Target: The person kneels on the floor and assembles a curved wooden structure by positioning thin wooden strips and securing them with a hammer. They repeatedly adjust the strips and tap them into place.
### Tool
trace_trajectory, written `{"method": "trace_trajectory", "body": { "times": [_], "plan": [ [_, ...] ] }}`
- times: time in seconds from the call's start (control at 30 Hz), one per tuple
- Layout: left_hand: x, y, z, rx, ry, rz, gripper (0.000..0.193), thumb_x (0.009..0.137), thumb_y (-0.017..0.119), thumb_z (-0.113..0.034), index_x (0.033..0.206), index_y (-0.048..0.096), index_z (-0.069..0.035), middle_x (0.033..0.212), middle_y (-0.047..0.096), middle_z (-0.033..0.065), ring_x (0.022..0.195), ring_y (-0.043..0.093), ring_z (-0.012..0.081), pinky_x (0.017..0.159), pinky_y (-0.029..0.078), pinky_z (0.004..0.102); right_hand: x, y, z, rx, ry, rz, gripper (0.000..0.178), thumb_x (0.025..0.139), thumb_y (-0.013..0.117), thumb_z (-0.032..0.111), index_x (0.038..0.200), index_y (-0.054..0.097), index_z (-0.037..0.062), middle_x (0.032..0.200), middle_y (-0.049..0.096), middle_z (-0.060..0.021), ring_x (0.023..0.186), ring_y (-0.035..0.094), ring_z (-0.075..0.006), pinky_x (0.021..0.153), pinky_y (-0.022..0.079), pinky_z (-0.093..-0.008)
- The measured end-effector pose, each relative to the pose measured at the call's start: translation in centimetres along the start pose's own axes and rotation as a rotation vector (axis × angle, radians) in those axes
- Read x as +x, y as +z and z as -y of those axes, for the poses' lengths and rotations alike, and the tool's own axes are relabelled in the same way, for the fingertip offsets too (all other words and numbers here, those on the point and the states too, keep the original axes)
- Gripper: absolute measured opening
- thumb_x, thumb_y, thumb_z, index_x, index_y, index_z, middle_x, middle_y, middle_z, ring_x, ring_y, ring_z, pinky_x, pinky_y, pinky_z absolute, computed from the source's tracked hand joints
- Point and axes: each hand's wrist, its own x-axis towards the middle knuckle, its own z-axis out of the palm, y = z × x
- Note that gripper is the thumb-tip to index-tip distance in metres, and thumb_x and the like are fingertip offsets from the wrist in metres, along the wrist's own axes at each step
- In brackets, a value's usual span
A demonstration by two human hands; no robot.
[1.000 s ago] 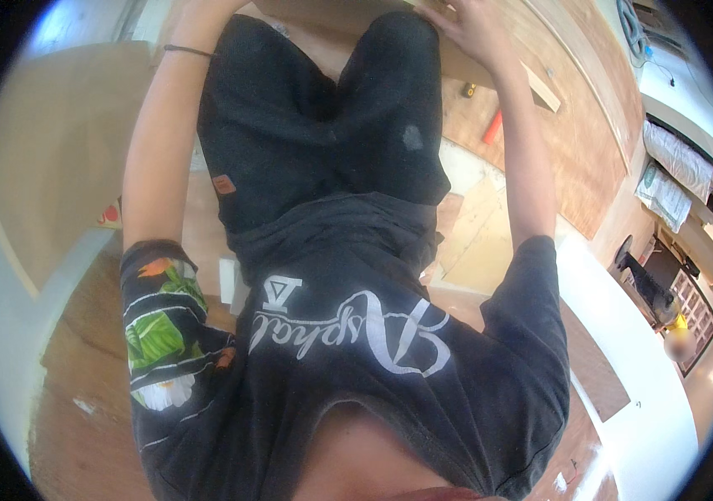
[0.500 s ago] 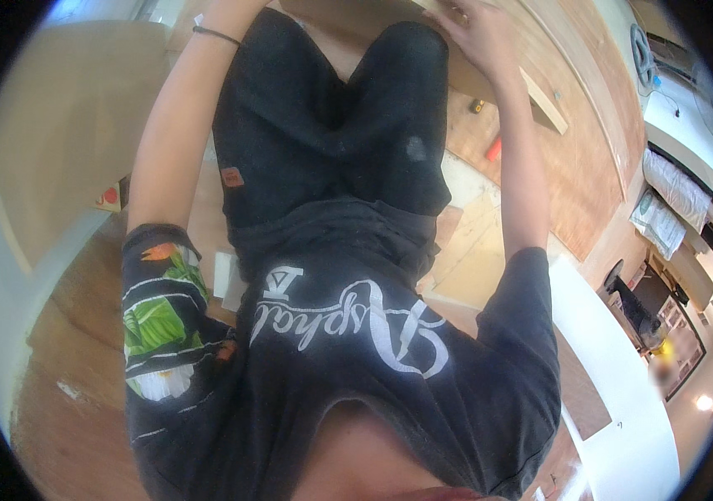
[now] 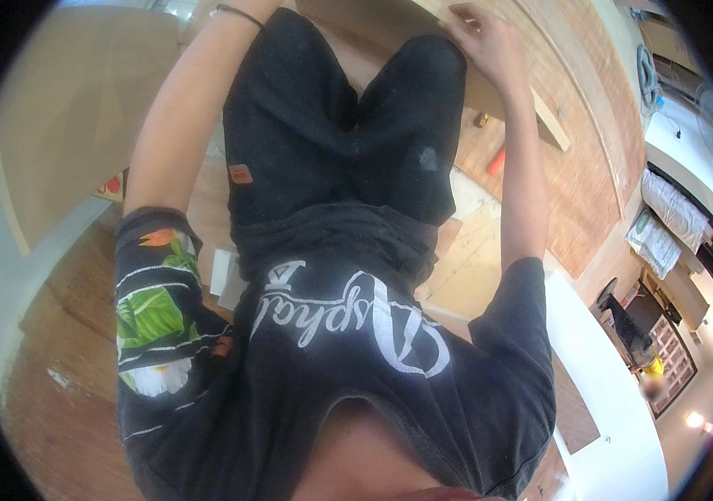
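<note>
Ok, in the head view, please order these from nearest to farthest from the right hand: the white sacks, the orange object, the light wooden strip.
1. Light wooden strip: directly at the right hand, at the top of the view.
2. Orange object: lower in the picture, beside the forearm.
3. White sacks: far off at the right edge.

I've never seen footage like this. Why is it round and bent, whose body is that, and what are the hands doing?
No machine here: a person wears a wide fisheye camera on the head, looking straight down, so straight edges bend toward the rim. You see their own black printed shirt and dark shorts from above. The right hand rests on a long wooden strip lying over wooden boards; whether its grip is closed on the strip is not visible. The left arm, with a thin black wristband, reaches past the top edge, so that hand is hidden. A small orange object lies on the boards near the strip.
</note>
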Motion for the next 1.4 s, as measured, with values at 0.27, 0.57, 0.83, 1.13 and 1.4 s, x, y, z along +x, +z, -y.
{"method": "trace_trajectory", "body": {
  "times": [0.27,0.57,0.83,1.13,1.4],
  "plan": [
    [-0.1,0.0,0.0,0.004,-0.045,-0.04,0.021,0.073,0.074,-0.02,0.088,0.07,-0.005,0.086,0.068,0.0154,0.088,0.066,0.0339,0.077,0.051,0.0446,2.5,1.4,1.9,0.228,-0.041,0.004,0.032,0.084,0.074,0.022,0.109,0.07,0.0027,0.101,0.071,-0.0183,0.092,0.067,-0.0293,0.084,0.053,-0.0382],
    [-0.3,-0.4,-0.3,0.039,-0.033,-0.019,0.017,0.074,0.072,-0.019,0.086,0.07,-0.006,0.085,0.068,0.0134,0.087,0.067,0.0324,0.074,0.051,0.0438,2.6,1.3,2.4,0.159,-0.082,-0.012,0.029,0.082,0.075,0.021,0.104,0.071,0.0017,0.097,0.071,-0.0188,0.085,0.068,-0.0301,0.078,0.053,-0.0388],
    [-1.3,-0.1,-0.5,0.031,-0.023,-0.074,0.016,0.077,0.07,-0.019,0.088,0.071,-0.007,0.085,0.069,0.0113,0.087,0.067,0.0309,0.076,0.051,0.0429,2.7,2.1,2.5,0.128,-0.098,-0.026,0.032,0.079,0.078,0.024,0.102,0.072,0.0022,0.089,0.071,-0.0201,0.081,0.069,-0.0306,0.074,0.054,-0.0394],
    [-1.8,-0.8,0.8,-0.052,-0.019,-0.056,0.015,0.078,0.067,-0.016,0.088,0.07,-0.005,0.086,0.068,0.0136,0.089,0.066,0.0332,0.08,0.051,0.0433,3.1,2.1,3.0,0.072,-0.105,-0.024,0.031,0.078,0.078,0.026,0.098,0.071,0.0032,0.085,0.07,-0.0211,0.079,0.068,-0.0328,0.072,0.053,-0.0409],
    [-1.7,-0.9,1.0,0.014,-0.059,-0.015,0.017,0.075,0.069,-0.013,0.089,0.07,-0.006,0.087,0.068,0.0142,0.089,0.066,0.0339,0.081,0.051,0.0447,4.3,3.0,5.8,0.157,-0.111,-0.023,0.029,0.081,0.076,0.024,0.102,0.069,0.0057,0.085,0.069,-0.0179,0.078,0.068,-0.0316,0.069,0.052,-0.0399]
  ]
}}
